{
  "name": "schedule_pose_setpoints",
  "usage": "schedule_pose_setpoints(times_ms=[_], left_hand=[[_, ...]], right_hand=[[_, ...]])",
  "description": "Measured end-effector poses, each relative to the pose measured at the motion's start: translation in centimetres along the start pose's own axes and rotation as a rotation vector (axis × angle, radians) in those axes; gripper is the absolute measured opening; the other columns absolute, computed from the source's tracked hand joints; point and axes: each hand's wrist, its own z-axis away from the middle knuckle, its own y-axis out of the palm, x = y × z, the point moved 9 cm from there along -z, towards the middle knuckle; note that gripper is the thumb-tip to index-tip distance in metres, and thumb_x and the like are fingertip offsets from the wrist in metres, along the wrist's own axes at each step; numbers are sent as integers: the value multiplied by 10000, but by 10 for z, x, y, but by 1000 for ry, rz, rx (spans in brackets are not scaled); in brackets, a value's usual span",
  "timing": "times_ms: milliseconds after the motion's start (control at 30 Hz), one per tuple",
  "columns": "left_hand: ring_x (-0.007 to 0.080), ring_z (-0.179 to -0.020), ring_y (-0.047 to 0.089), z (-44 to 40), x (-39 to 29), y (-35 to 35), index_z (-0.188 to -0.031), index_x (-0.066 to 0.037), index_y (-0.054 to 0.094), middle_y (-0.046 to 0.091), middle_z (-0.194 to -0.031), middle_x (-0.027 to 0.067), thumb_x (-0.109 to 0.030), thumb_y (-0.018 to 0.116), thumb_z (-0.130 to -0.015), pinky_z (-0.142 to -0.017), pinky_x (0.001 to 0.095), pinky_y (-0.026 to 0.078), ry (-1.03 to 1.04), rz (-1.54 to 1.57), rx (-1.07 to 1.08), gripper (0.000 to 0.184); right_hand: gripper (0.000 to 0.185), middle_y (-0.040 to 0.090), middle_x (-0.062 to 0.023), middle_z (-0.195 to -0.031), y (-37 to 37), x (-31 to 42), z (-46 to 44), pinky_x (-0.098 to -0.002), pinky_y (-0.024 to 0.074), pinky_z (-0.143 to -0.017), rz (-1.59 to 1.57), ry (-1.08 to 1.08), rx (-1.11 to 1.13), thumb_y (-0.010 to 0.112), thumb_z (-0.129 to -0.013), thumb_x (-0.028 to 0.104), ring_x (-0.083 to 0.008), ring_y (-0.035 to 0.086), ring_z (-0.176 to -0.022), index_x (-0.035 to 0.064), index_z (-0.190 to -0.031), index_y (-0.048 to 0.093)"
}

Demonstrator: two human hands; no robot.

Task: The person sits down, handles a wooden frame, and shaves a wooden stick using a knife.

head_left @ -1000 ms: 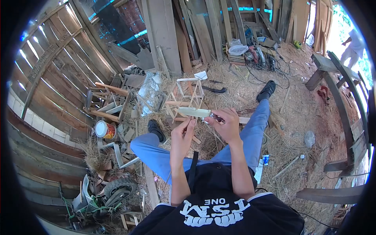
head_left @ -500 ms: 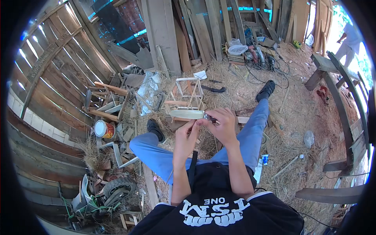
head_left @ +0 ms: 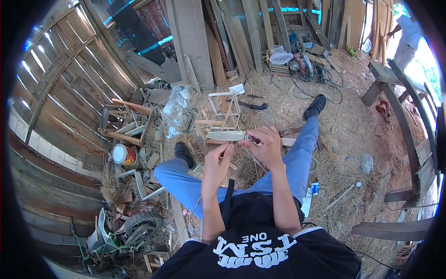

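Note:
A knife with a broad pale blade is gripped in my right hand, its tip pointing left. Just below the blade, my left hand has thumb and fingers pinched together. A thin strip shows beside the left wrist and seems to run up into that hand; most of it is hidden. Beyond the blade, between my feet, stands a small light wooden frame. A dark curved blade or sheath lies on the ground to its right.
Straw and shavings cover the ground. At left are a wooden stool frame, a paint bucket and a wheel. Power tools with cables lie at the back. Dark curved timbers stand right, near a person.
The knife has shifted slightly right and its blade has turned a little. My left hand has moved slightly left and down. The person at the far right has moved.

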Motion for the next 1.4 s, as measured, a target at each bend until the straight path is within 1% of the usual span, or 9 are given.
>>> schedule_pose_setpoints(times_ms=[267, 367, 433, 500, 600, 700, 833, 1200, 1400], left_hand=[[60, -642, 418, -3, 6, -3, -1209, 34, 646, 509, -694, -23, -251, 571, -1019, -563, 252, 375, -58, 42, -19, 350], [44, -628, 392, 4, -2, -16, -1225, 16, 657, 461, -672, -51, -261, 568, -1022, -552, 232, 338, -74, 83, -69, 355], [29, -604, 360, 12, 0, -41, -1232, -2, 664, 424, -651, -68, -269, 565, -1024, -531, 218, 298, -96, 144, -140, 353], [12, -566, 323, 21, 8, -80, -1240, -27, 669, 389, -632, -82, -279, 562, -1026, -501, 204, 251, -128, 234, -235, 348], [-7, -515, 268, 21, 14, -78, -1254, -47, 661, 362, -616, -97, -293, 554, -1030, -459, 199, 186, -203, 360, -235, 350], [-10, -469, 275, 10, 10, -46, -1299, -62, 631, 398, -599, -93, -297, 535, -1037, -424, 187, 188, -200, 442, -144, 365], [-4, -465, 292, 11, -3, -27, -1330, -58, 604, 461, -608, -57, -255, 502, -1042, -421, 183, 203, -214, 525, -82, 364], [-3, -502, 309, 10, -13, -7, -1376, -44, 556, 540, -690, -19, -208, 496, -1043, -452, 181, 220, -156, 586, -35, 376], [-1, -507, 332, 8, -16, 1, -1204, -14, 626, 583, -743, 9, -188, 514, -1039, -455, 183, 236, -123, 691, -11, 264]], right_hand=[[356, 623, -9, -653, 0, -22, 10, -337, 356, -629, 26, 39, -19, 851, -673, 400, -189, 557, -603, 101, -820, 725], [326, 647, -27, -677, -8, -30, 12, -351, 401, -633, 45, 102, -39, 839, -719, 377, -208, 578, -618, 99, -858, 742], [303, 677, -54, -706, -35, -100, 40, -377, 459, -638, -44, 691, -196, 813, -772, 366, -241, 613, -626, 103, -910, 757], [315, 694, -84, -727, -65, -116, 45, -378, 493, -625, 271, 665, -65, 786, -807, 378, -270, 637, -623, 101, -955, 759], [338, 695, -95, -731, -62, -114, 53, -352, 483, -601, 283, 585, -107, 787, -799, 400, -267, 642, -611, 97, -943, 758], [341, 691, -105, -735, -52, -73, 27, -338, 477, -592, 226, 400, -136, 801, -793, 383, -257, 637, -615, 73, -928, 751], [304, 676, -82, -711, -32, -52, 18, -344, 470, -595, -23, 448, -115, 821, -795, 303, -211, 606, -597, 38, -917, 737], [314, 670, -68, -724, -18, 7, -5, -333, 454, -599, -205, 271, -8, 825, -773, 330, -204, 581, -591, 60, -907, 738], [352, 697, -68, -750, -7, 29, -8, -338, 465, -598, -258, 219, 85, 845, -737, 340, -202, 588, -587, 53, -913, 743]])
